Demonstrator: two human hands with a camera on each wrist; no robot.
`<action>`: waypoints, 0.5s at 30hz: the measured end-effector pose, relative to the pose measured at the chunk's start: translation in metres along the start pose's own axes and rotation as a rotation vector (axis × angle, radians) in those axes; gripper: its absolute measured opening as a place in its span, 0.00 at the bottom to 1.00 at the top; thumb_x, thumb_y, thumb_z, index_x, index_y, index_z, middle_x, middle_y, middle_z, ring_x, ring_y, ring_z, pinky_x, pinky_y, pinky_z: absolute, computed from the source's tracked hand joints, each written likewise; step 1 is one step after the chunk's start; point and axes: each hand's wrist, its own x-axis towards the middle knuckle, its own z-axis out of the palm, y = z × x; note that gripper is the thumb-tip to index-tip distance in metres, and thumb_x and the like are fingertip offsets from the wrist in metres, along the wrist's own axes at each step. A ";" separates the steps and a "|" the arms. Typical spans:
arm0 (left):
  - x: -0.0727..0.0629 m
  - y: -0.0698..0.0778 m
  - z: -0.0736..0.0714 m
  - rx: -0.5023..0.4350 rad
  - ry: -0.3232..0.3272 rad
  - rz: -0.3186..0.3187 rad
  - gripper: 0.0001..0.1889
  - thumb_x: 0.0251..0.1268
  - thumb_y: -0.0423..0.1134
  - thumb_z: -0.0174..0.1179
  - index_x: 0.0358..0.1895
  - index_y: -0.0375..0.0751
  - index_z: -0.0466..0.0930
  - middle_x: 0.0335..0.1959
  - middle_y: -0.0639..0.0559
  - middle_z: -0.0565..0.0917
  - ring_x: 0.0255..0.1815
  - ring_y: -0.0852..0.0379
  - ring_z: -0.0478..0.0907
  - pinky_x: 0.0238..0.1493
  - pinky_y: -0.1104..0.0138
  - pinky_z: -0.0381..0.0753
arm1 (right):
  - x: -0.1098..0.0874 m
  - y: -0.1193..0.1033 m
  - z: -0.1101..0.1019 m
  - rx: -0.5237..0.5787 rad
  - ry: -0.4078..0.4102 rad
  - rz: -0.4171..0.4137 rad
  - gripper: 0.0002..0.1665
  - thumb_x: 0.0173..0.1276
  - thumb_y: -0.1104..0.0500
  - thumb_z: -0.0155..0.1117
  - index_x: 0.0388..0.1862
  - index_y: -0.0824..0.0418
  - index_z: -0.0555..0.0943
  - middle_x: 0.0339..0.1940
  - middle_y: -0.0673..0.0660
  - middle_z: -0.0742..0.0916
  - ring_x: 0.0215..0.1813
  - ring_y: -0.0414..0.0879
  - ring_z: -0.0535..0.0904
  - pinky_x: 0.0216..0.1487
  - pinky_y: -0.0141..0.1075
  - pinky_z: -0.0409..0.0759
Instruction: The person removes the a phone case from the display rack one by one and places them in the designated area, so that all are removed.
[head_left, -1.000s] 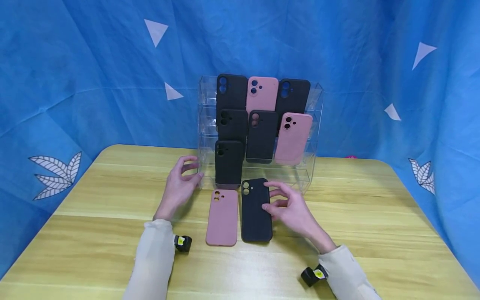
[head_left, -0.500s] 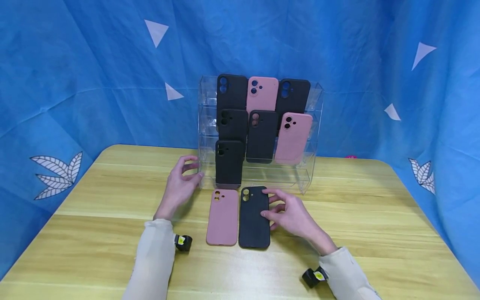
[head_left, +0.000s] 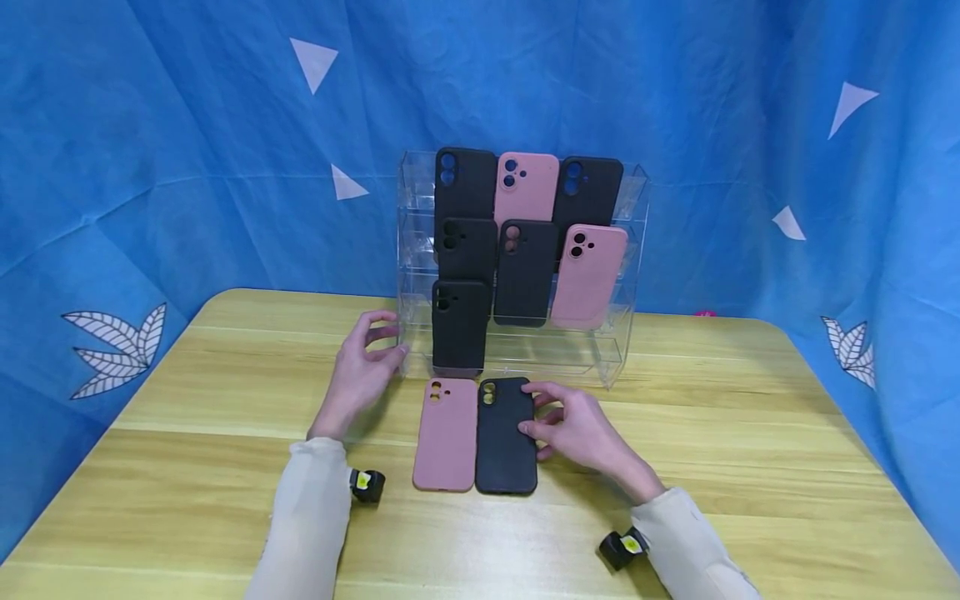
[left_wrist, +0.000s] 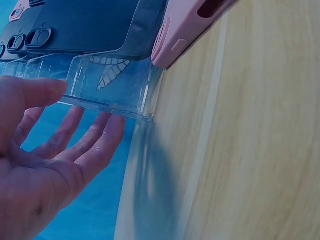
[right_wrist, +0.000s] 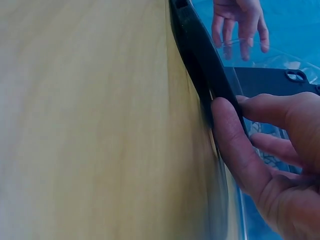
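My right hand (head_left: 577,429) pinches the upper right edge of a black phone case (head_left: 506,446), thumb on one face and fingers along the side. In the right wrist view the black phone case appears edge-on, close over the tabletop. Right beside it on the left lies a pink phone case (head_left: 445,442), their tops nearly level. Behind both stands a clear tiered rack (head_left: 540,352) with several black and pink phone cases. My left hand (head_left: 360,367) rests its fingertips and thumb against the rack's left side panel (left_wrist: 110,82), fingers spread and loosely bent.
In the bottom tier a black phone case (head_left: 459,325) leans on the left, above the pink one on the table. The wooden table (head_left: 750,450) extends widely to both sides. A blue patterned curtain (head_left: 225,167) hangs behind it.
My right hand has drawn the black phone case a little left and toward me, closer beside the pink one and lower to the table. My left hand stays at the rack's side.
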 end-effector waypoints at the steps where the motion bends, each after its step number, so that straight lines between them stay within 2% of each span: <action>1: 0.000 0.000 0.000 0.001 0.000 0.000 0.25 0.74 0.33 0.59 0.70 0.50 0.67 0.68 0.39 0.76 0.64 0.36 0.81 0.57 0.51 0.86 | 0.001 0.000 0.000 -0.007 0.002 0.004 0.32 0.65 0.68 0.72 0.68 0.62 0.77 0.54 0.67 0.82 0.34 0.45 0.87 0.28 0.42 0.89; 10: 0.000 0.000 0.000 -0.010 -0.003 -0.001 0.25 0.73 0.34 0.59 0.70 0.50 0.67 0.68 0.39 0.76 0.64 0.35 0.81 0.57 0.51 0.86 | 0.005 -0.005 0.004 -0.071 0.001 0.004 0.32 0.64 0.67 0.73 0.68 0.62 0.78 0.54 0.66 0.84 0.32 0.43 0.86 0.28 0.40 0.89; 15: 0.000 0.001 0.000 -0.011 -0.005 -0.004 0.25 0.73 0.33 0.59 0.70 0.50 0.67 0.68 0.39 0.76 0.63 0.35 0.81 0.55 0.53 0.87 | 0.007 -0.007 0.006 -0.109 -0.004 -0.009 0.32 0.64 0.67 0.74 0.67 0.62 0.78 0.54 0.66 0.84 0.28 0.42 0.86 0.27 0.38 0.88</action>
